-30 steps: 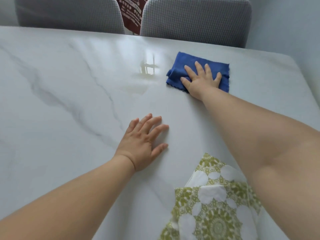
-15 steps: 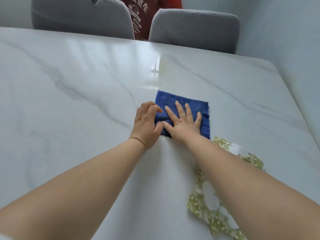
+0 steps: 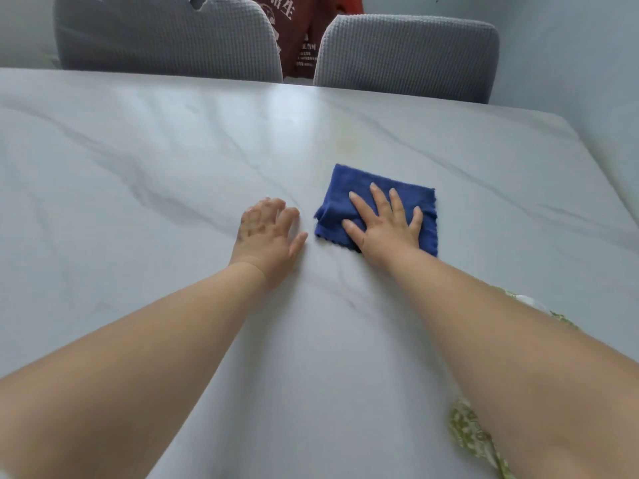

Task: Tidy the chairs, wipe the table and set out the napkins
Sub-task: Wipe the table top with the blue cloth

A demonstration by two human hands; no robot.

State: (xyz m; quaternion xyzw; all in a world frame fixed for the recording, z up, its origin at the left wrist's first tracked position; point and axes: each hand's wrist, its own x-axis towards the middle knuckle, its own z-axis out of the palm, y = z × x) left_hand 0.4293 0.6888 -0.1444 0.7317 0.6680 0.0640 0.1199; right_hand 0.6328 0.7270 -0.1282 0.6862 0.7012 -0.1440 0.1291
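A folded blue cloth (image 3: 349, 188) lies on the white marble table (image 3: 173, 167), right of centre. My right hand (image 3: 383, 226) presses flat on it, fingers spread, covering its near half. My left hand (image 3: 268, 236) rests on the bare table just left of the cloth, fingers apart and slightly blurred, not touching it. A green-and-white patterned napkin (image 3: 473, 437) lies at the near right, mostly hidden under my right forearm. Two grey chairs (image 3: 166, 32) (image 3: 408, 53) stand pushed in along the far edge.
A dark red bag with white print (image 3: 294, 36) shows between the two chair backs. A pale wall (image 3: 587, 81) runs close along the table's right side. A faint yellowish mark (image 3: 347, 143) sits on the table beyond the cloth.
My right hand dragged the cloth from the far side toward me. My left hand came up to the cloth's left edge, then let go and now lies apart from it.
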